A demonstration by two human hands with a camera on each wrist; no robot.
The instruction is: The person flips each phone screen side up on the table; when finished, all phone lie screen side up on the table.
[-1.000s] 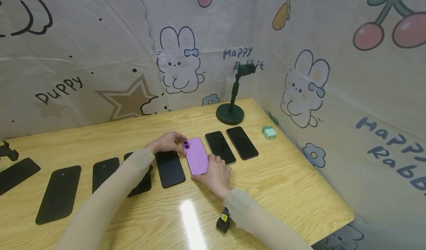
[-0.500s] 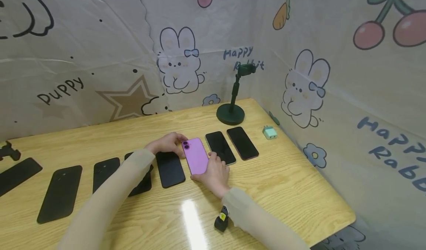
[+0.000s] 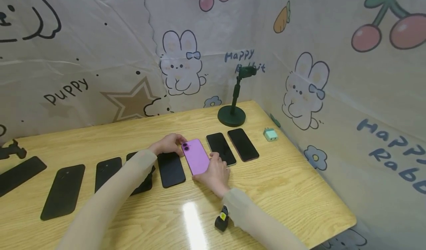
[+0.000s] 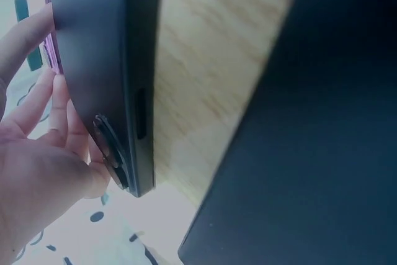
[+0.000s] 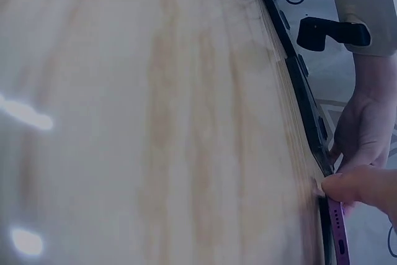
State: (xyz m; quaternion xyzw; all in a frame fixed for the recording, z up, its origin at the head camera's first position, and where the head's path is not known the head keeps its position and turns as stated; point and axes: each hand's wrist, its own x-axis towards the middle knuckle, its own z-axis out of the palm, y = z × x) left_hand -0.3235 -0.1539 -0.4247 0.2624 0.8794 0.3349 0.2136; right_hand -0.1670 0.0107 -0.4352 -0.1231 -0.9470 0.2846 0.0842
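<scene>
"Since both hands are taken up with it, where is the purple phone (image 3: 198,159) to be found?"

"On the tabletop (image 3: 283,191), back facing up, well in from the far edge and the right edge. It is flanked by a black phone (image 3: 171,170) and a silver-rimmed phone (image 3: 221,148); whether it is slightly raised cannot be told."

"And how is it held?"

"By the left hand (image 3: 168,144) the upper left corner is gripped, thumb and fingers part-bent around it. By the right hand (image 3: 215,172) the lower end is pressed with the thumb, and the right side is met by curled fingers."

"How is it expected to handle?"

"As light and stiff, it is judged. The smooth back may be found slippery, and a drop is best assumed to be harmful. Hold should be taken at opposite narrow sides, with the camera lenses (image 3: 185,144) left untouched."
</scene>
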